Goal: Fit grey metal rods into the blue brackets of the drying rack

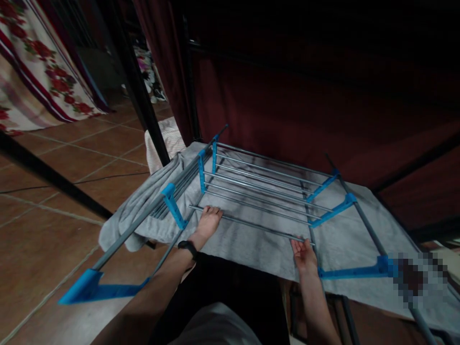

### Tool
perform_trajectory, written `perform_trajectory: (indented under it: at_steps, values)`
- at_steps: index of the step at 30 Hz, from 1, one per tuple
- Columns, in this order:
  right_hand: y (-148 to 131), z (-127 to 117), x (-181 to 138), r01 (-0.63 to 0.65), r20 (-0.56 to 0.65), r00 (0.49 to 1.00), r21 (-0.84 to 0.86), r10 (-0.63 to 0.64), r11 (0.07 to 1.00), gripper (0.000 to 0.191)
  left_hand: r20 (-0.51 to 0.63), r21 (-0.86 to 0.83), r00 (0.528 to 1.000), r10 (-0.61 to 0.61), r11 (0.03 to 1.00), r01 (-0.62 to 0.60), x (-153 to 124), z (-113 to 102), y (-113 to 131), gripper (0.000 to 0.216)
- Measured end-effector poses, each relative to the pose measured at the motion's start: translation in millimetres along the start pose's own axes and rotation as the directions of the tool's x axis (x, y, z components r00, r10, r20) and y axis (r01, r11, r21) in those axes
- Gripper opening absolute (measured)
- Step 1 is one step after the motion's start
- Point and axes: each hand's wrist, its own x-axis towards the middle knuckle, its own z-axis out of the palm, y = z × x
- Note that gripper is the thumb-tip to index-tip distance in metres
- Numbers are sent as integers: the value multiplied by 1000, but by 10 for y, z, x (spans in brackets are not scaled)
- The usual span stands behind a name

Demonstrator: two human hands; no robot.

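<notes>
A metal drying rack with blue plastic joints stands in front of me, and a grey towel lies spread under its rods. My left hand rests palm down on the towel at the nearest rod, fingers stretched out; a black band circles its wrist. My right hand sits at the right end of that rod, palm up, fingers partly curled under the rod and against the towel's near edge.
Black bed-frame posts rise at left. A dark red curtain hangs behind the rack. Floral fabric hangs at far left over a brown tiled floor. A pale cloth lies by the post.
</notes>
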Motion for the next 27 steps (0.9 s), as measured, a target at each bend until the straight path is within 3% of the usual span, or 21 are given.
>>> perform_trajectory:
  at_steps: [4, 8, 20, 27]
  values:
    - [5, -38, 62, 45, 11, 999, -50, -44, 998, 8, -7, -11, 1000, -16, 1000, 16, -8, -31, -95, 31]
    - [-19, -77, 85, 10, -2, 1000, -15, -10, 1000, 7, -6, -19, 1000, -21, 1000, 21, -19, -55, -141, 27]
    - [-55, -77, 99, -41, 0, 999, 2, 41, 999, 16, -4, 32, 1000, 4, 999, -4, -56, 4, -120, 31]
    - [-22, -84, 54, -11, 22, 1000, 2, 11, 1000, 10, 2, 29, 1000, -3, 1000, 3, -36, 11, -115, 31]
